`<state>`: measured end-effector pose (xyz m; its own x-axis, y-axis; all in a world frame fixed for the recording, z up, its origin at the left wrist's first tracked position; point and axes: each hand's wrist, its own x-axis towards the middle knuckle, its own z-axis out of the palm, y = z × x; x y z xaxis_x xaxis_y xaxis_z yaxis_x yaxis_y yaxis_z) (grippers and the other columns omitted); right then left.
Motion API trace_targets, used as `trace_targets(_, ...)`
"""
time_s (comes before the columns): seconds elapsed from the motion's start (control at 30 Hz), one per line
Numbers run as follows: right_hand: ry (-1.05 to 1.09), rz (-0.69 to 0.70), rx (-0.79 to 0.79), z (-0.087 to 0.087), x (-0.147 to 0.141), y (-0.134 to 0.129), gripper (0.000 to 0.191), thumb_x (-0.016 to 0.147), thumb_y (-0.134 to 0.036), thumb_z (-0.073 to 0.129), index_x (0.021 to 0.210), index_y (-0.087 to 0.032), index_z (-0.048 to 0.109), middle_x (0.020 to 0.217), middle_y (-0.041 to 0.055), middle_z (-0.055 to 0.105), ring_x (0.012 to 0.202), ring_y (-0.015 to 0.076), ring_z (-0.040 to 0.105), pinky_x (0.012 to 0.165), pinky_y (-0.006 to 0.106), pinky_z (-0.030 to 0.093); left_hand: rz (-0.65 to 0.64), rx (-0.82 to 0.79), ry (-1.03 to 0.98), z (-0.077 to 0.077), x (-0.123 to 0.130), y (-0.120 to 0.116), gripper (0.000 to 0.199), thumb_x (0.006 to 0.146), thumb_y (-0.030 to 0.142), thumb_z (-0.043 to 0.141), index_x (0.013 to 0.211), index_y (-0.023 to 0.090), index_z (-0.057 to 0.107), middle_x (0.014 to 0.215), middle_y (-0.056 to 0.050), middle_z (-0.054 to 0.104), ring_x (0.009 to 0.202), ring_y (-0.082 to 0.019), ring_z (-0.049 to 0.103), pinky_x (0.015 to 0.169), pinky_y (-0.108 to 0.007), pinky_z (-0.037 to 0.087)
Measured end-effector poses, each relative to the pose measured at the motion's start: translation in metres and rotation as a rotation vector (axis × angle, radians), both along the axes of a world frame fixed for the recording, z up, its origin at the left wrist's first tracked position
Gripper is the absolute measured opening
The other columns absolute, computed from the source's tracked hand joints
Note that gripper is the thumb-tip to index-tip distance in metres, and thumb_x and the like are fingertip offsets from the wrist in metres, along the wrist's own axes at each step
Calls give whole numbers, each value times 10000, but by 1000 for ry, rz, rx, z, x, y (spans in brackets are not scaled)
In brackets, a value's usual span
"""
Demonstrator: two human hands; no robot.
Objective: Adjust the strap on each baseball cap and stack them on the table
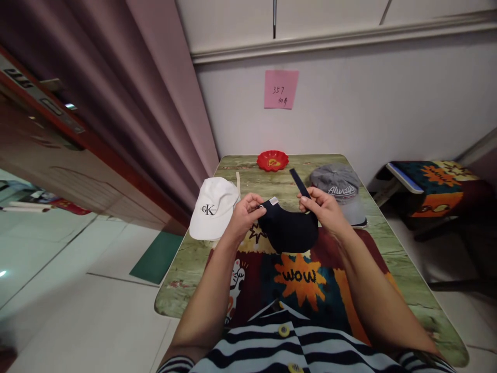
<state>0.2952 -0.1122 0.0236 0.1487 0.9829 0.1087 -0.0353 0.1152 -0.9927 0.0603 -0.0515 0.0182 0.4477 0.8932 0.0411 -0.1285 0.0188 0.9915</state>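
The tabletop (182,285) lost its near edge behind my striped shirt (260,346), as did the mat (262,290). The grey cap (336,176) was partly blocked by my right grip (322,205). Above the mat hung the black cap (293,233), its folds indistinct, my left grip (247,211) pinching its edge, my right its strap (298,181).

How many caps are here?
3: a white cap on the table's left, a grey cap on its right, and a dark cap held by the left hand and right hand.

Black cap (289,230) in both hands (245,213) (321,206)
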Motion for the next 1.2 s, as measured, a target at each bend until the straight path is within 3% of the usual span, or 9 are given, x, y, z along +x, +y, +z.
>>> trace_targets(0.2,-46,46,-51,8,-15,4,399,769,-567,775,846,-183,698,635,-17,593,591,116,501,578,253,383,19,107,22,13,3,-13,285,791,250,742,1055,188,654,955,-25,704,843,-148,647,782,-251,472)
trace_targets(0.33,-46,116,-119,7,-27,4,396,745,-557,791,836,-177,725,600,-37,548,536,100,421,512,249,300,0,254,120,19,8,-20,200,820,190,668,1020,180,676,997,-47,711,936,-177,660,852,-286,492)
trace_targets(0.43,-31,80,-114,4,-34,4,374,720,-532,814,758,-176,707,570,-43,523,519,93,389,497,251,265,15,409,204,21,10,-23,169,848,204,667,1015,188,676,1000,-49,715,962,-192,665,897,-322,499)
trace_targets(0.57,26,-10,-81,2,-43,6,377,692,-531,825,737,-176,708,531,-48,499,507,93,372,487,253,247,244,776,433,21,14,-28,231,818,275,770,1035,222,711,1046,-62,714,1038,-245,632,968,-392,468)
trace_targets(0.67,81,-87,-57,2,-52,7,373,679,-531,826,752,-183,711,528,-45,506,506,98,381,480,254,251,398,902,544,19,20,-33,217,853,307,741,1063,252,744,1069,-87,700,1040,-271,610,961,-405,462)
trace_targets(0.77,100,-118,-30,2,-62,7,375,692,-543,808,757,-190,700,529,-47,502,505,102,385,485,257,276,446,865,532,18,25,-36,200,897,319,682,1072,258,759,1068,-106,693,1038,-278,610,955,-397,466)
trace_targets(1.07,69,-43,-37,0,-68,6,395,736,-569,788,734,-192,669,535,-47,495,504,98,386,485,252,271,311,573,336,12,14,-34,141,859,345,732,970,274,784,1055,-96,753,1070,-287,657,1070,-393,427)
trace_targets(1.2,57,-88,8,2,-58,8,391,824,-585,693,813,-194,683,507,-54,476,487,98,391,493,249,302,369,474,262,9,13,-30,154,837,339,755,961,249,767,977,-64,755,870,-215,673,884,-330,511)
